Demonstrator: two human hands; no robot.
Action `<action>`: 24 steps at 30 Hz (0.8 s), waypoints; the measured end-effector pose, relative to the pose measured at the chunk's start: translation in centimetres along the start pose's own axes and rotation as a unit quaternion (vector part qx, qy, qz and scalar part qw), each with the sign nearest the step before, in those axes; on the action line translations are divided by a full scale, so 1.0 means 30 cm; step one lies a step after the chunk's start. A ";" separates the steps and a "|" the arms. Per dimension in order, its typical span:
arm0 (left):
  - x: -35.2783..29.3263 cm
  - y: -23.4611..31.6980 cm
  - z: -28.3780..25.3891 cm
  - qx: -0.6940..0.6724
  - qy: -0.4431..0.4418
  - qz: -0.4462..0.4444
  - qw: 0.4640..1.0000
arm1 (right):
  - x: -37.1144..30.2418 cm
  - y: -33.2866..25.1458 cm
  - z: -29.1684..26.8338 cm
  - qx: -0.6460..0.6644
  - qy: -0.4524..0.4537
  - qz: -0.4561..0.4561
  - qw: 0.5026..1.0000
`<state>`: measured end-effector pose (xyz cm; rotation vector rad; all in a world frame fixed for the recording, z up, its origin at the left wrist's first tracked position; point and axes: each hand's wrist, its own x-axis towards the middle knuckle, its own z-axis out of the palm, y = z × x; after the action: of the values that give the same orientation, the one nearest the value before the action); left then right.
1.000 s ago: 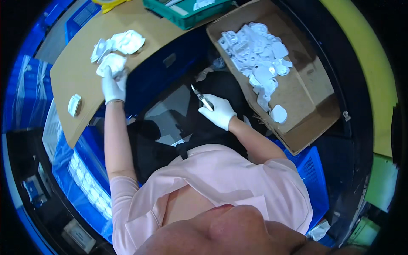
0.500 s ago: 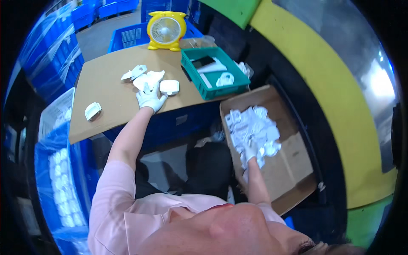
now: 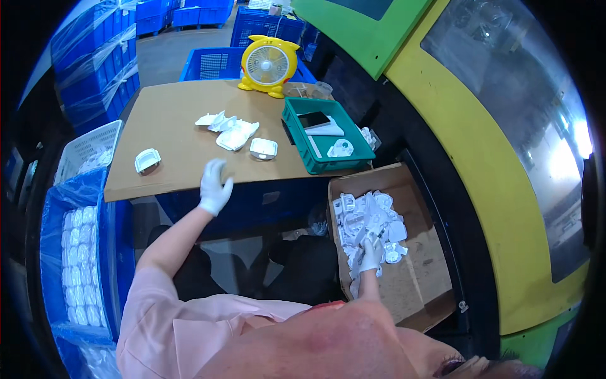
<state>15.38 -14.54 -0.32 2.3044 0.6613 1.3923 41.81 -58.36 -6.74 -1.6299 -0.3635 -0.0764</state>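
My left hand (image 3: 215,187), in a white glove, hovers by the near edge of the cardboard-topped table (image 3: 170,120), fingers and thumb apart, nothing held. Beyond it lie crumpled white pieces (image 3: 237,134), apart from the hand, and a rounded white plastic housing (image 3: 263,149). A similar white housing (image 3: 148,160) sits alone at the table's left. My right hand (image 3: 370,254), also gloved, reaches into a cardboard box (image 3: 420,271) at my right. Its fingers are closed on a white plastic part (image 3: 377,228) at the heap (image 3: 362,211) of loose white parts; the fingertips are partly hidden.
A green tray (image 3: 331,165) on the table's right holds a dark phone-like slab (image 3: 314,120) and white pieces. A yellow fan (image 3: 267,65) stands at the back. At my left, a plastic-lined blue crate (image 3: 113,265) holds rows of white wrapped items. A green-and-yellow machine (image 3: 435,139) borders the right.
My left hand has drawn back from the white pieces to the table's near edge. My right hand stays in the box, now with a part visible at its fingers. The view has shifted slightly.
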 end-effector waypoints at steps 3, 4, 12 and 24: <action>-0.201 0.062 -0.156 -0.107 -0.090 0.033 0.990 | -0.058 -0.242 0.053 -0.157 -0.044 -0.033 0.986; -0.269 0.094 -0.189 -0.155 -0.151 -0.045 0.975 | -0.067 -0.285 0.069 -0.254 -0.061 -0.091 0.961; -0.412 0.193 -0.216 -0.449 -0.301 -0.328 0.774 | -0.387 -0.607 0.533 -0.128 -0.333 -0.007 0.934; -0.508 0.056 -0.182 -0.575 -0.279 -0.329 0.695 | -0.577 -0.653 0.782 0.162 -0.581 0.324 0.729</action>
<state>4.71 -24.15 -7.99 1.1120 0.2050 0.4028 16.04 -37.64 5.14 -1.1754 -0.6661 1.5299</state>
